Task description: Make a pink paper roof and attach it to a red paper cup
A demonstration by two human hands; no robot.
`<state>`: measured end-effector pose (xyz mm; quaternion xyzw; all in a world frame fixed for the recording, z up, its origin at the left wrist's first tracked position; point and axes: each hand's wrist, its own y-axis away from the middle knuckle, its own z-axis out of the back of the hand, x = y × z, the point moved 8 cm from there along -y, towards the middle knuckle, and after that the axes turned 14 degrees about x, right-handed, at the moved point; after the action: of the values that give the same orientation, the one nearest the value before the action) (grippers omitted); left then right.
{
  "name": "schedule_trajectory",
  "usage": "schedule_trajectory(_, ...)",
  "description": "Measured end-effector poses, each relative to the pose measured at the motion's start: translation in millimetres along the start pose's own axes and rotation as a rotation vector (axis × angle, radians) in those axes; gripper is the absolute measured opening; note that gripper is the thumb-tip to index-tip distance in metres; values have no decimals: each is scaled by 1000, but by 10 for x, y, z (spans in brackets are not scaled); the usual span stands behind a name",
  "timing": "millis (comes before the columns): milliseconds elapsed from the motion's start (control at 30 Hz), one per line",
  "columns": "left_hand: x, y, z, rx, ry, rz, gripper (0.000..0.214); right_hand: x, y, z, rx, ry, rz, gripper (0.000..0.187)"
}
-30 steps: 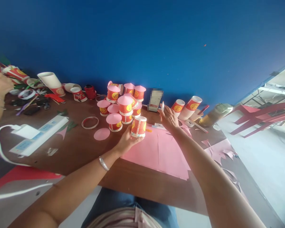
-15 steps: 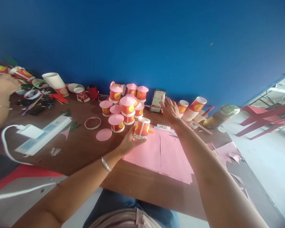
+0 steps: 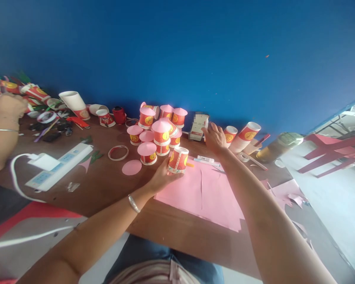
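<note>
My left hand [image 3: 162, 175] is closed around the lower side of a red paper cup [image 3: 178, 159] with a yellow emblem, its white-rimmed end up, above the pink paper sheets [image 3: 213, 197]. Farther right, my right hand [image 3: 215, 138] reaches to the back of the table with its fingers curled. A small pale object shows at its fingertips, mostly hidden, beside a phone-like timer [image 3: 199, 127]. Left of the held cup stands a cluster of similar cups with pink cone tops [image 3: 161, 125]. A glue stick-like white tube [image 3: 205, 158] lies on the paper's far edge.
A power strip [image 3: 59, 167] with a white plug lies left. Another person's hand [image 3: 8, 106] is by a pile of cups and scraps. A pink paper disc [image 3: 131, 167], tape ring [image 3: 118, 153], stacked cups [image 3: 245, 137] and an amber bottle [image 3: 279, 148] are about.
The view has shifted slightly, moving everything a little rightward. My right hand remains at the back, and the white tip above its fingers shows less. The left hand still holds the cup.
</note>
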<state>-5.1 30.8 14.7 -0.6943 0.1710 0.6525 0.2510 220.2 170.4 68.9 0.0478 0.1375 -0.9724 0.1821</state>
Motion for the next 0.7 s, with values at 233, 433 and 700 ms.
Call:
schedule_trajectory(233, 27, -9, -18, 36, 72, 4, 69, 147, 283, 149, -63, -2, -25, 44)
schedule_trajectory(433, -96, 10, -61, 88, 82, -59, 61, 517, 894, 365, -241, -374, -31, 27)
schedule_trajectory(700, -58, -4, -66, 41, -100, -55, 65, 1088, 1292, 181, -124, -1375, 15, 45)
